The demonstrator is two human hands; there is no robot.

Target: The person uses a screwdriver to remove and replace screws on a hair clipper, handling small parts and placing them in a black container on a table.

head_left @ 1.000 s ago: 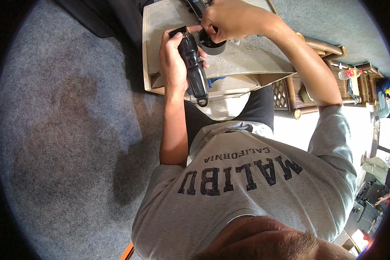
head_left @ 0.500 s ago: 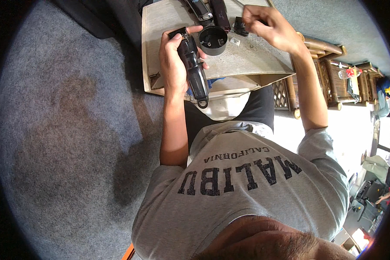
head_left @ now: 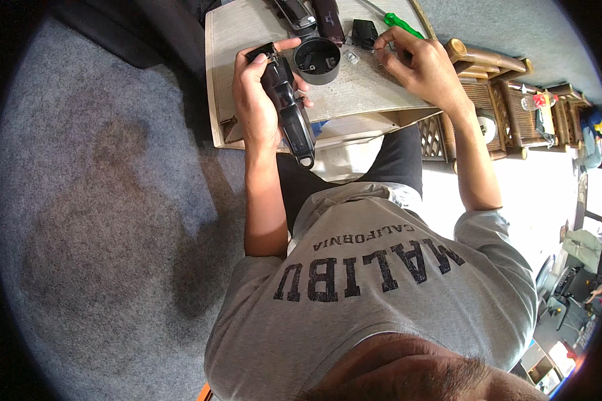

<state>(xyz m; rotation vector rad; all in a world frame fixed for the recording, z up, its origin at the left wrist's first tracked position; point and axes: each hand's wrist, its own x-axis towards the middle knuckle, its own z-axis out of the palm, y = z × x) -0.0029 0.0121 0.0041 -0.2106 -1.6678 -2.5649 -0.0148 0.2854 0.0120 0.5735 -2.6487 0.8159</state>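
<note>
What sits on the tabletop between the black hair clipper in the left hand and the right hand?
In the head view, a round black cup-like part stands between the black clipper and the right hand.

Single head-worn fisheye view, looking steeply down over the chest, close above a small tabletop (head_left: 247,40)

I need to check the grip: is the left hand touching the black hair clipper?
Touching. The head view shows the left hand wrapped around the black clipper.
</note>
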